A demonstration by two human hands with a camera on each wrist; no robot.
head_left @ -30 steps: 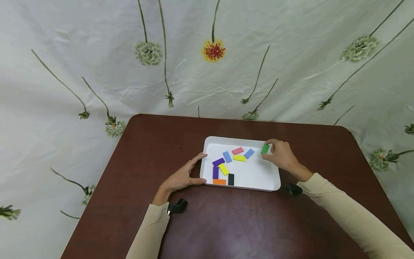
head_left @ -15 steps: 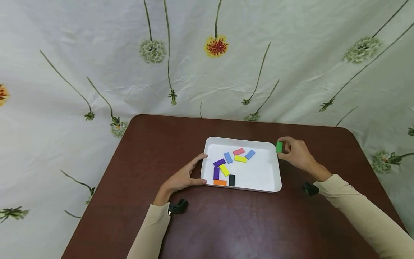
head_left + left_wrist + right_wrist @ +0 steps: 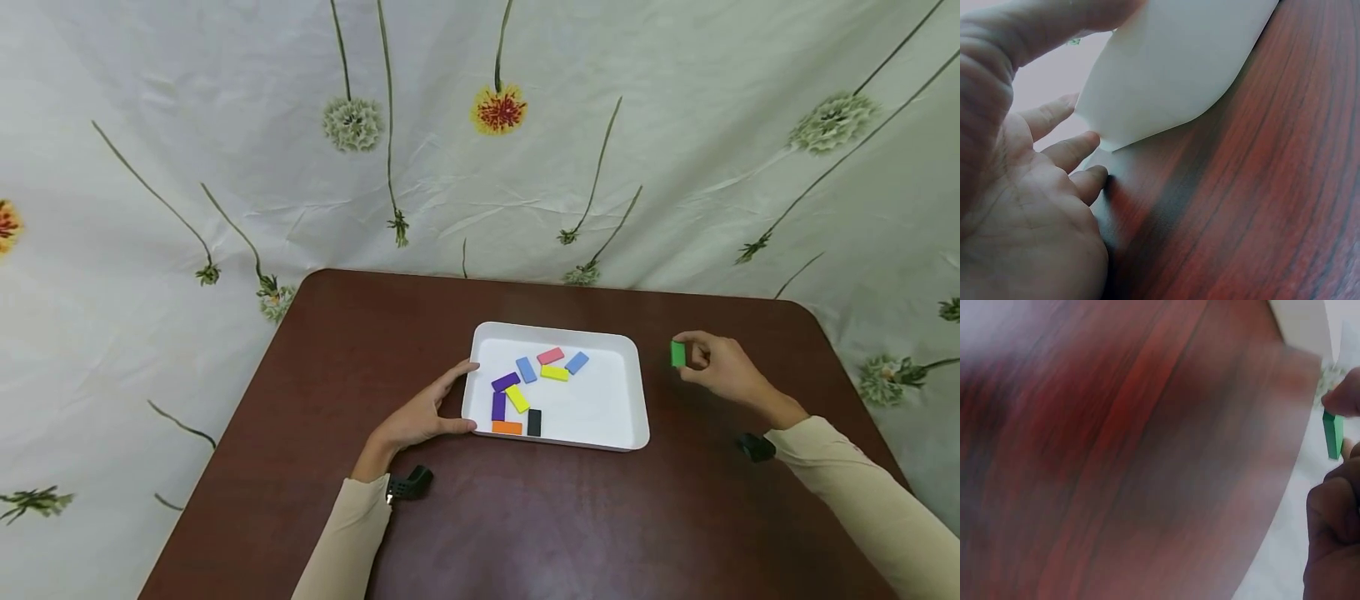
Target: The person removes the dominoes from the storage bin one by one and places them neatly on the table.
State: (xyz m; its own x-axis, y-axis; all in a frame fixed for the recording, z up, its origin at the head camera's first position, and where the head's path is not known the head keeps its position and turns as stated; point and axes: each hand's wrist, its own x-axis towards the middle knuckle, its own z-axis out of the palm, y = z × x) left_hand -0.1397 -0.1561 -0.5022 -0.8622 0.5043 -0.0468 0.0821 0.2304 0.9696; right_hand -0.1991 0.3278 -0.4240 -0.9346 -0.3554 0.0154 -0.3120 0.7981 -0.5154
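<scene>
Between thumb and index finger, my right hand (image 3: 723, 367) pinches a green rectangular block (image 3: 678, 354), to the right of the white tray. In the right wrist view the green block (image 3: 1334, 434) shows edge-on at the fingertips. My left hand (image 3: 420, 412) lies at the left end of the white tray (image 3: 600, 421), fingers extended, thumb at the near corner and index finger on the rim. In the left wrist view, fingertips touch the tray's outer wall (image 3: 1172, 69). Inside the tray are purple (image 3: 498, 407), yellow (image 3: 554, 373), blue (image 3: 577, 362), pink (image 3: 550, 356), orange (image 3: 507, 427) and black (image 3: 534, 422) blocks.
The tray stands on a dark red-brown wooden table (image 3: 585, 525) with rounded far corners. Behind it hangs a pale cloth (image 3: 435, 158) printed with flowers. A dark band (image 3: 410, 483) sits at the left wrist, another dark device (image 3: 756, 447) at the right.
My right hand has carried the green block rightward, from over the tray's far right corner to beyond its right edge. The left hand has stayed at the tray.
</scene>
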